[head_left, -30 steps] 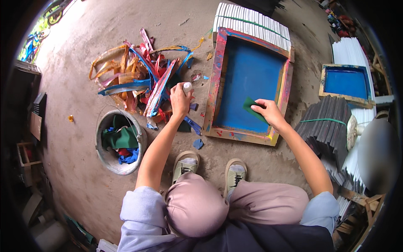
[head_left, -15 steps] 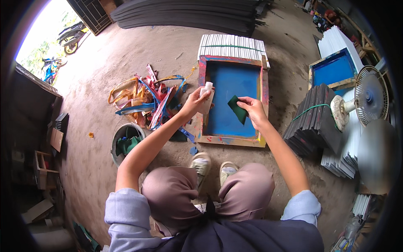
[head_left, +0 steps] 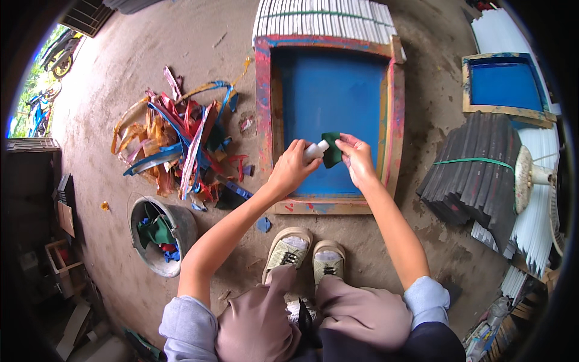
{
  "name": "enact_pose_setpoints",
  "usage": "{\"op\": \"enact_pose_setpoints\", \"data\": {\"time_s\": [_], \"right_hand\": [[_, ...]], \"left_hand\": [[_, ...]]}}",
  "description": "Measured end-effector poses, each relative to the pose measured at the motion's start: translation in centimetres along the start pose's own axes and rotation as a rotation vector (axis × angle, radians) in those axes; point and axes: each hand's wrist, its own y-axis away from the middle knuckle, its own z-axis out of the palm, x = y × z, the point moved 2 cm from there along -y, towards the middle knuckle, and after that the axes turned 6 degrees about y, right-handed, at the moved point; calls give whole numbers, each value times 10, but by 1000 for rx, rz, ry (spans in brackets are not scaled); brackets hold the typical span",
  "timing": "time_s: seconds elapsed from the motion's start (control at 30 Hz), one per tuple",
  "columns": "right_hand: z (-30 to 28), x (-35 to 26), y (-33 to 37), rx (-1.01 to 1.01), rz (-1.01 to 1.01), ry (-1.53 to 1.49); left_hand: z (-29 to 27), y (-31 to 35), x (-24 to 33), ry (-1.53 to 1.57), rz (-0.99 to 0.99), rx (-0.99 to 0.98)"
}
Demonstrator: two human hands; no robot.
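My left hand (head_left: 291,170) is closed round a small white bottle (head_left: 314,151). The bottle is tipped over, its narrow neck pointing right at a dark green cloth piece (head_left: 330,155). Between the fingertips of my right hand (head_left: 358,160) that cloth is pinched; the neck seems to touch it. Both hands are above a wooden screen-printing frame (head_left: 263,114) with blue mesh (head_left: 332,90), its wood smeared with red, blue and yellow paint. The frame lies on the floor before my shoes, its far end next to a strapped stack of white sheets (head_left: 322,21).
Left of the frame lies a tangled heap of coloured strips (head_left: 181,136). A bucket (head_left: 188,226) holding cloths stands nearer me. On the right are a strapped dark stack (head_left: 473,169), a second blue-meshed frame (head_left: 506,111), white sheets (head_left: 537,211) and part of a fan (head_left: 523,178).
The bottle, upright and apart from the cloth before, is now tilted with its neck at the cloth. My hands have come together. The view has shifted downward.
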Motion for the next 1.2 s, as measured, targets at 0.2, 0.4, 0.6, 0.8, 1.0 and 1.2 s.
{"op": "enact_pose_setpoints", "data": {"time_s": [0.2,0.4,0.6,0.8,1.0,1.2], "right_hand": [[4,13,-24,-31,67,44],[8,12,-30,-67,66,10],[5,11,-29,-49,85,7],[13,6,-34,-53,94,-41],[2,-4,-69,-52,53,-17],[15,5,-75,-63,99,41]], "left_hand": [[-8,-14,-3,-176,40,54],[-10,-20,-2,-313,119,110],[-9,-18,1,-326,144,133],[-26,-15,-17,-197,249,200],[-57,10,-69,363,79,668],[-69,24,-120,430,-31,789]]}}
